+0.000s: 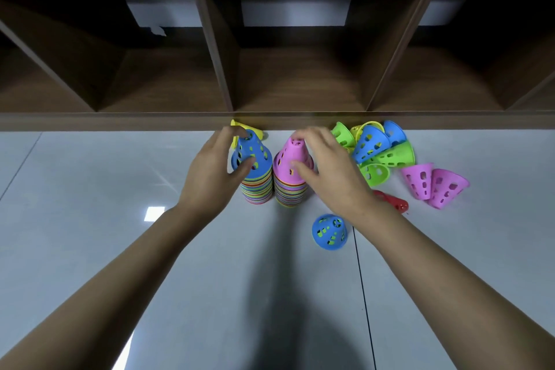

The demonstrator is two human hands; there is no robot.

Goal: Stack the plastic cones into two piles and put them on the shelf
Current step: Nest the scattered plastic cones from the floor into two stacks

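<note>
At frame centre, the blue-topped pile (pixel 251 159) is gripped by the left hand (pixel 214 168) and the pink-topped pile (pixel 289 159) by the right hand (pixel 333 171); both should be pressed squarely down before loose cones (pixel 380 147) at right are added.

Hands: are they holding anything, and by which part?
Left hand grips the blue cone atop one pile, right hand the pink cone atop the other: fingers at the tip, thumb on the side.
</note>
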